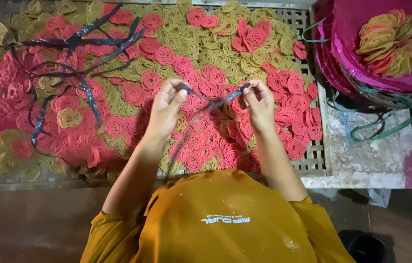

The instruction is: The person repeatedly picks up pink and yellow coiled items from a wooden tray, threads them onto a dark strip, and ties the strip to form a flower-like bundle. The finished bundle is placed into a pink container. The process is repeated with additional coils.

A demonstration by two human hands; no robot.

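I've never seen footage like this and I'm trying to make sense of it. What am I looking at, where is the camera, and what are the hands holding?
The one picture comes from a camera worn on a person's head, looking down, so their orange shirt fills the bottom. There is no machine. The left hand and right hand pinch the two ends of a thin dark plastic strip between them. Below lies a woven bamboo tray covered with round lacy red and yellow noodle-like discs. More dark strips lie at upper left. At upper right stand pink baskets holding stacked discs.

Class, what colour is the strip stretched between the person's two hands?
Dark, near black with a slight sheen: the strip runs from the left hand to the right hand, seen in the head view.
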